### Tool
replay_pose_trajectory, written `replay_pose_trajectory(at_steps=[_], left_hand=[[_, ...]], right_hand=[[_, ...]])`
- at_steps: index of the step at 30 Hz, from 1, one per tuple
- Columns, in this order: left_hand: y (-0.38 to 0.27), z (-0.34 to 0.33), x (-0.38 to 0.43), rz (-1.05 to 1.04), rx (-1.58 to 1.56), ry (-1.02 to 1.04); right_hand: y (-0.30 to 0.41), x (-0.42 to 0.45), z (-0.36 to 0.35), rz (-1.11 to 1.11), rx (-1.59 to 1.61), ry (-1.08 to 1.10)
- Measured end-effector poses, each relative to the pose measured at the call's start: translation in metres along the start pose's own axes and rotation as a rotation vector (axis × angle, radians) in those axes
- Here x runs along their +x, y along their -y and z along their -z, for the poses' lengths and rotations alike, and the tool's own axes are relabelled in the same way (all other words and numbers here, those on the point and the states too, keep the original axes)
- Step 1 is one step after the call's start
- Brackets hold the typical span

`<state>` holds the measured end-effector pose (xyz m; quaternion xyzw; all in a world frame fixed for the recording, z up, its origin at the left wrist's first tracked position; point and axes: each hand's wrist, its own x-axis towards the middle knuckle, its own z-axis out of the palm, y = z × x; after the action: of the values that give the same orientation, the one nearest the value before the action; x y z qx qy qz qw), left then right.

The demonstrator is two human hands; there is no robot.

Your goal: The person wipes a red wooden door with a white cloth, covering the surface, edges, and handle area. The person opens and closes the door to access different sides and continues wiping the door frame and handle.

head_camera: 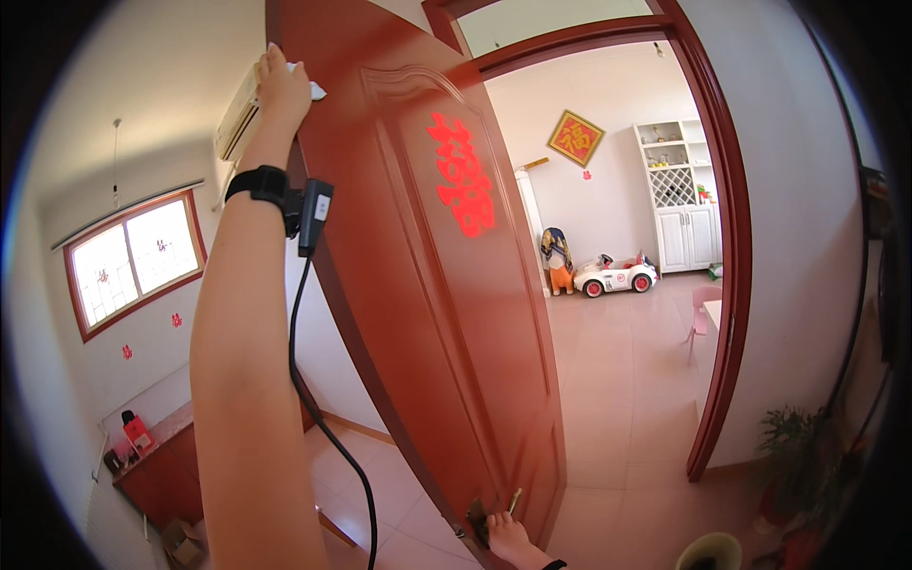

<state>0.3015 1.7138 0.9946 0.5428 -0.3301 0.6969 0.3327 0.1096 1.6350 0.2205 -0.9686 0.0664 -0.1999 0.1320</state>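
Note:
A reddish-brown wooden door (pixel 427 306) stands open before me, with a red paper double-happiness cutout (pixel 463 174) on its panel. My left hand (pixel 281 89) is raised high at the door's upper edge. It presses a white cloth or tissue (pixel 317 91) there, mostly hidden under the fingers. Low on the door, my right hand (pixel 507 538) has its fingers curled at the metal door handle (pixel 514 501), beside the dark lock plate (pixel 477 514). A black strap (pixel 258 185) on my left wrist carries a small black device (pixel 315 217) with a cable hanging down.
The dark red door frame (pixel 737 285) opens onto a tiled room with a white toy car (pixel 614 276), a white cabinet (pixel 687 235) and a pink chair (pixel 702 313). A potted plant (pixel 791 434) and a pale round container (pixel 709 554) stand at lower right. An air conditioner (pixel 239 121) hangs behind my left hand.

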Motion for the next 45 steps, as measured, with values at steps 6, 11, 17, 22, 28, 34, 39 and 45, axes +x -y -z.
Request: replay_pose_trajectory(at_steps=[6, 11, 17, 22, 28, 34, 39, 45], left_hand=[[0.025, 0.002, -0.036, -0.032, -0.108, -0.033], [0.028, 0.016, -0.107, -0.019, -0.113, -0.063], [0.014, 0.054, -0.229, 0.054, -0.125, 0.033], [-0.014, 0.104, -0.364, 0.200, -0.202, 0.176], [-0.051, 0.168, -0.536, 0.342, -0.228, 0.374], [-0.092, 0.209, -0.641, 0.537, -0.254, 0.600], [-0.097, 0.227, -0.662, 0.503, -0.438, 0.649], [-0.110, 0.222, -0.673, 0.515, -0.503, 0.897]], right_hand=[[0.012, 0.020, -0.013, 0.021, -0.010, 0.015], [0.023, 0.035, -0.027, 0.023, -0.051, 0.055], [0.032, 0.054, -0.038, 0.024, -0.045, 0.070], [0.034, 0.058, -0.034, 0.051, -0.004, 0.068], [0.032, 0.057, -0.031, 0.096, -0.061, 0.003], [0.020, 0.044, -0.021, 0.016, -0.037, 0.076], [0.005, 0.021, 0.002, -0.035, -0.036, 0.085], [-0.019, -0.013, 0.032, -0.133, -0.170, 0.101]])
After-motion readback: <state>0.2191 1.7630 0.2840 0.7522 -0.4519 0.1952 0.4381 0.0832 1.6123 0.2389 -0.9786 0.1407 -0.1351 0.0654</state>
